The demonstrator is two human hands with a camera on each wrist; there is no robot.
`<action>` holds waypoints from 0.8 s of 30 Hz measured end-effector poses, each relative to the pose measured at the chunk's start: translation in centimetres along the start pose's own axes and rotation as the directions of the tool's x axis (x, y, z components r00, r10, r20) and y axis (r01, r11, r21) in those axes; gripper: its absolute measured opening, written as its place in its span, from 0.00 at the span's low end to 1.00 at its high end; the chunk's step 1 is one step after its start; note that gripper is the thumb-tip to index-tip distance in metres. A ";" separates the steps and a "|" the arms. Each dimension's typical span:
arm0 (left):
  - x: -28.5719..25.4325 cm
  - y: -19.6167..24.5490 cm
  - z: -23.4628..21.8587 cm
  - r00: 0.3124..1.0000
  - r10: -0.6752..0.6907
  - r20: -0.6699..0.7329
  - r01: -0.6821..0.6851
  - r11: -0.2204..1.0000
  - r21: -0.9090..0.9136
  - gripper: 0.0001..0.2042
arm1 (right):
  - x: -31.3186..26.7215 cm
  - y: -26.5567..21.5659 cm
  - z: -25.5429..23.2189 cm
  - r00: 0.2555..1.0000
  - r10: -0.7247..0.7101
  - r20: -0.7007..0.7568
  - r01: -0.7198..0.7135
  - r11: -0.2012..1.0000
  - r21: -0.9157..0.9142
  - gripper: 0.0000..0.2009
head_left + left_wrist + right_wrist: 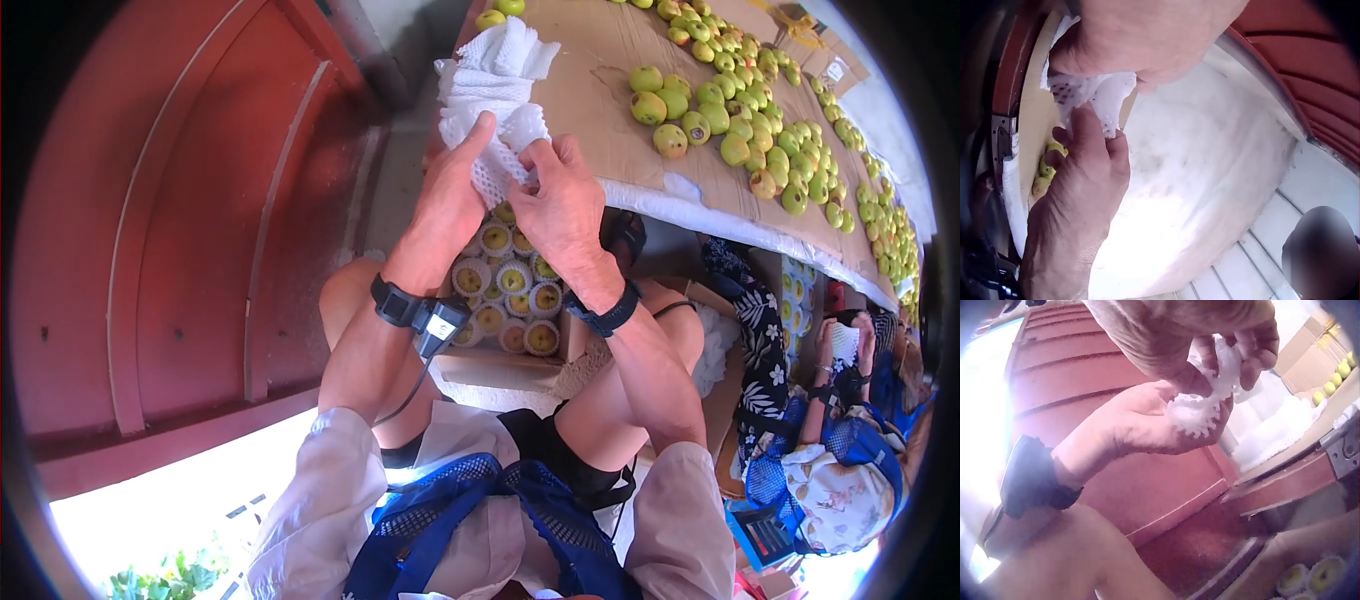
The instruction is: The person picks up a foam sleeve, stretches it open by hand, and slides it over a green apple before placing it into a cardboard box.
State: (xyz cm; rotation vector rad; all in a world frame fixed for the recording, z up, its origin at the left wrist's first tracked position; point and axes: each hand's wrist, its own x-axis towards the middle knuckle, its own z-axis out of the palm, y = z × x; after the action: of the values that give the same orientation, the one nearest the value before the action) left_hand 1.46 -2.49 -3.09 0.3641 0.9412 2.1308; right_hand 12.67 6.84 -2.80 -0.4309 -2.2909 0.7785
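Observation:
My left hand [452, 190] and right hand [565, 205] meet at the table's near edge with a white foam net sleeve [493, 175] between them. In the right wrist view its scalloped end [1194, 415] lies against the left palm, held under the thumb. My right thumb and fingers pinch the other side of the sleeve. Just beyond the hands, a heap of white foam net sleeves [490, 75] rests on the table. Under my hands, a cardboard box [500, 372] holds several yellow-green fruits [515, 278], each in a foam net.
Many loose green fruits [735, 120] cover the cardboard-topped table [570, 75] to the right. A red door panel [190, 220] stands on the left. Another person [840, 450] sits at the lower right, holding a white foam net [845, 345]. My knees flank the box.

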 end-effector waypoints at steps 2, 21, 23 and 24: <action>0.1 -0.2 -0.5 1.000 -0.008 0.009 0.008 1.000 0.012 0.22 | -0.2 -0.1 0.0 0.999 -0.045 -0.014 0.045 0.999 -0.030 0.10; -0.9 2.9 -0.6 0.965 0.176 -0.192 -0.154 0.980 0.125 0.09 | 0.4 1.8 -0.3 0.999 0.011 0.040 -0.028 0.887 0.461 0.09; -0.8 3.2 -1.8 0.978 0.146 -0.149 -0.134 0.987 0.089 0.09 | 0.6 2.2 -1.5 0.961 0.173 0.217 -0.274 0.706 0.653 0.07; -0.7 3.3 -1.8 0.983 0.131 -0.127 -0.123 0.990 0.071 0.08 | 0.8 1.9 -2.1 0.920 0.231 0.316 -0.391 0.583 0.713 0.06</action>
State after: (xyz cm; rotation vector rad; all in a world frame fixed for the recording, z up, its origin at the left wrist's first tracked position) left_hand -0.73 -5.37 -1.90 0.3253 1.0877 2.2678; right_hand 13.73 9.55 -2.33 -0.3596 -1.7980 1.9498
